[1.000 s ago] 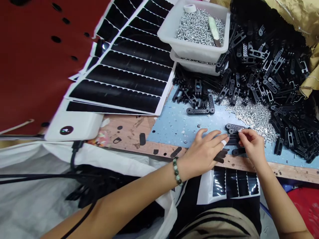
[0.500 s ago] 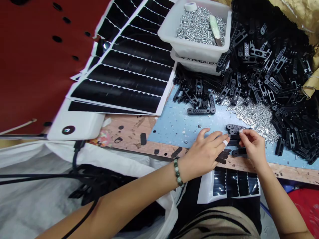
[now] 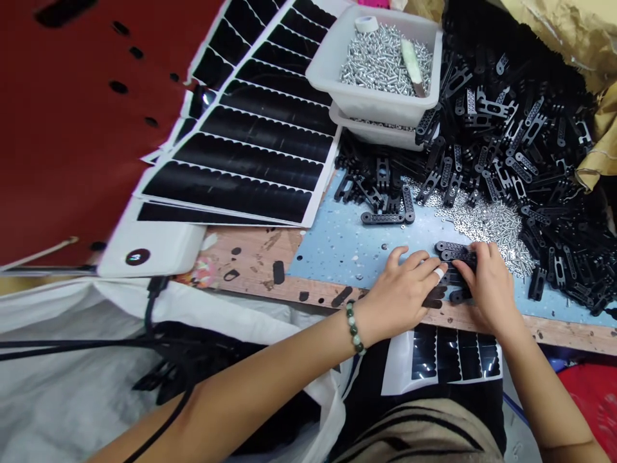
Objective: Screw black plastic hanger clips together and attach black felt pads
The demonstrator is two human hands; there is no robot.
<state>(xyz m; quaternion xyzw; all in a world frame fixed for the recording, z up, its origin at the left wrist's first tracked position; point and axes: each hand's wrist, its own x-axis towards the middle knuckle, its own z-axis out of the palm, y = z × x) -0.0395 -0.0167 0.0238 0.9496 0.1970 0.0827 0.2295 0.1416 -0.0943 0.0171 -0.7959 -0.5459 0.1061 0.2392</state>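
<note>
- Right hand [image 3: 489, 289] has closed down from a fingertip pinch, its grip now clenched over a stack of matte black perforated plastic link bars [image 3: 456, 256] at the mat's near edge.
- Dark red sheet [image 3: 81, 128] spreads far left, beneath glossy black scalloped sticker sheets on white backing [image 3: 231, 190].
- Heap of loose black plastic link bars [image 3: 511, 141] fills the far right.
- Pale blue speckled mat [image 3: 337, 251] lies on a scarred wooden worktop [image 3: 245, 257].
- White plastic tub of silver screws [image 3: 373, 106] stands beyond the stack.
- Left hand [image 3: 398, 292] lies just beside the stack, grip released, fingers spread, wearing a green beaded bracelet [image 3: 354, 328].
- Small silver nuts [image 3: 475, 225] scatter across the mat.
</note>
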